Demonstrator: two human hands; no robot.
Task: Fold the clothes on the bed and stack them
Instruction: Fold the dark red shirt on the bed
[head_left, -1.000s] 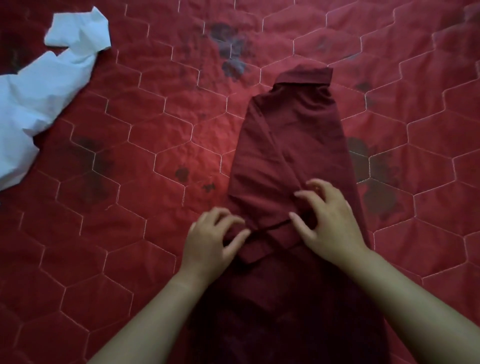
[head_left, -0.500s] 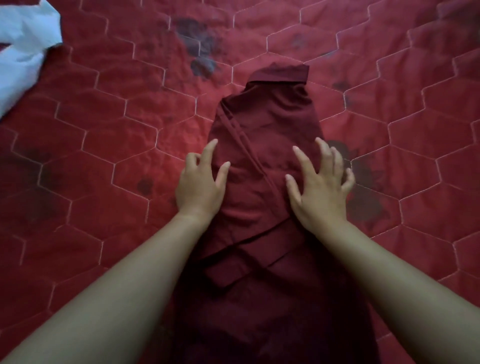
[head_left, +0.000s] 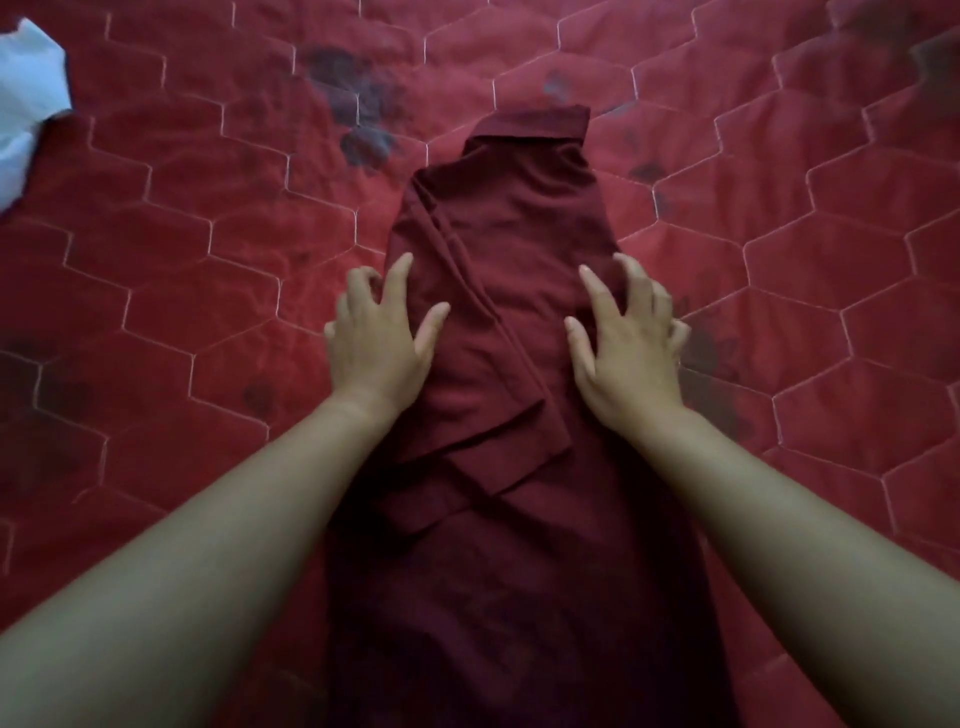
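A dark maroon shirt (head_left: 509, 249) lies lengthwise on the bed, its collar at the far end and both sides folded inward into a narrow strip. My left hand (head_left: 379, 338) rests on the shirt's left edge with fingers spread and slightly curled. My right hand (head_left: 623, 338) rests on the right edge, fingers apart and curled at the tips. Neither hand holds cloth. The near end of the shirt runs out of view between my forearms.
The bed is covered by a red quilt (head_left: 182, 260) stitched in hexagons, with dark patches. A crumpled white garment (head_left: 26, 93) lies at the far left corner of the view, partly cut off.
Both hands left the folded sleeve ends near me and slid up the shirt to its middle, flat on either edge. The view shifted, so the white garment moved toward the left corner.
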